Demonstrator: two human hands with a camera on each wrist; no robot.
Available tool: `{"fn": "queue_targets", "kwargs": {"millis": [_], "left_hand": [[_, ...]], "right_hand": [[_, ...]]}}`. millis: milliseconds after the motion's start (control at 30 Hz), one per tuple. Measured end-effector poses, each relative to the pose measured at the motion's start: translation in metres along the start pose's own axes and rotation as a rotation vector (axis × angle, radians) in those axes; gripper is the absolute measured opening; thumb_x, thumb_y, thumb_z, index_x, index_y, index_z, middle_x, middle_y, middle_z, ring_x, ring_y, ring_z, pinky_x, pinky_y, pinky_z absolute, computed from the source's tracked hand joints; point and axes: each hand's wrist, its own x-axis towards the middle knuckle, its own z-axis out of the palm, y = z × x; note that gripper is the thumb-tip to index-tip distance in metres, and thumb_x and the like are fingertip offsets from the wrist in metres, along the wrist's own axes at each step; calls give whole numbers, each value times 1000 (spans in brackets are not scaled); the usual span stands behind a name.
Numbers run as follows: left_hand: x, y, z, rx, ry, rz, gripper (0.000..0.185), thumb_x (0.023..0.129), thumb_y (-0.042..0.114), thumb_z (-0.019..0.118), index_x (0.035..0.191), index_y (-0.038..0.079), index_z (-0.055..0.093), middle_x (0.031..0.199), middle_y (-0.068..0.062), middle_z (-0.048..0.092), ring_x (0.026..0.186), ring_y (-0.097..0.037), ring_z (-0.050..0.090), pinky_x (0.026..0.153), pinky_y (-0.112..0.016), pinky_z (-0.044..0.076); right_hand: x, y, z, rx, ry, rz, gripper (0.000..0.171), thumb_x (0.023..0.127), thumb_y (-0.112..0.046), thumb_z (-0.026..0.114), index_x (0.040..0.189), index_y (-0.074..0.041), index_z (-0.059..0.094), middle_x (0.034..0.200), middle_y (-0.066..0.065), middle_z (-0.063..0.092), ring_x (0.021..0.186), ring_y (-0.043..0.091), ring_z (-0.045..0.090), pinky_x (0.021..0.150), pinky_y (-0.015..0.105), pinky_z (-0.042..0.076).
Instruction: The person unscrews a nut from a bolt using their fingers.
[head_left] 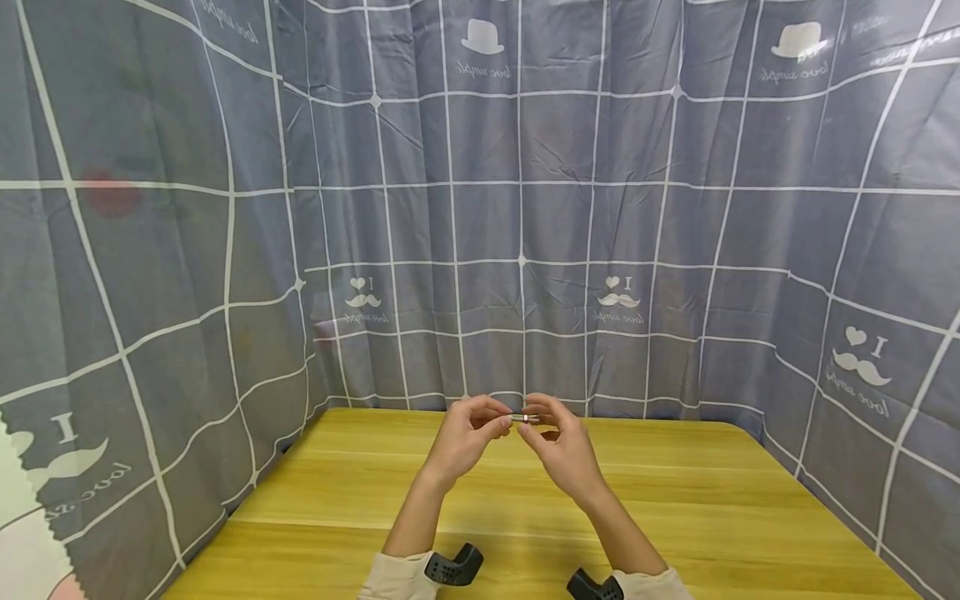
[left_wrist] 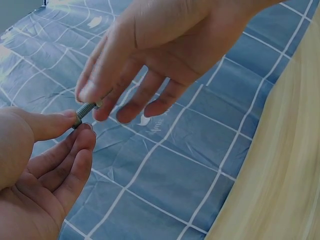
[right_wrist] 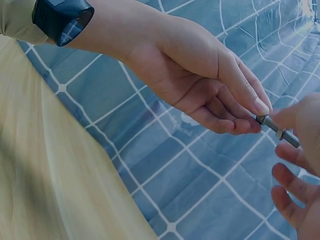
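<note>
A small metal bolt (right_wrist: 292, 140) with a hex nut (right_wrist: 279, 134) on its thread is held in the air between both hands, above the far part of the table. My left hand (head_left: 467, 437) pinches the bolt's head end between thumb and fingertips, which partly cover it. From the other side my right hand (head_left: 561, 446) has its thumb and index finger around the nut and thread. Its other fingers are spread and loosely bent in the left wrist view. The thread (left_wrist: 86, 109) shows between the two hands there, running slantwise.
Below the hands lies a yellow wood-grain table (head_left: 480, 508). A grey-blue curtain (head_left: 562, 217) with white grid lines hangs behind it and along both sides. Dark devices (head_left: 454, 566) are worn at both wrists, by the light sleeves (head_left: 401, 577).
</note>
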Motion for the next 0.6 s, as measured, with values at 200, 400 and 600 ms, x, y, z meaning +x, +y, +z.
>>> {"fn": "queue_targets", "kwargs": {"millis": [200, 400, 600], "left_hand": [[0, 1, 0, -13, 5, 14, 11, 101, 5, 67, 108, 0, 75, 98, -11, 75, 89, -25, 71, 83, -34, 58], [0, 1, -1, 6, 9, 17, 11, 101, 6, 67, 108, 1, 75, 99, -11, 75, 88, -24, 70, 83, -34, 58], [0, 0, -1, 14, 5, 6, 11, 102, 7, 67, 107, 2, 75, 97, -7, 75, 88, -21, 70, 83, -33, 58]], "right_hand": [[0, -1, -1, -17, 4, 35, 14, 102, -14, 68, 114, -8, 74, 106, 5, 74, 98, 23, 69, 84, 42, 56], [1, -2, -1, 0, -9, 9, 23, 98, -9, 73, 121, -8, 70, 113, 7, 71, 104, 26, 68, 84, 40, 57], [-1, 0, -1, -9, -13, 40, 22, 103, -17, 68, 122, -8, 72, 109, 3, 73, 101, 23, 69, 85, 42, 56]]}}
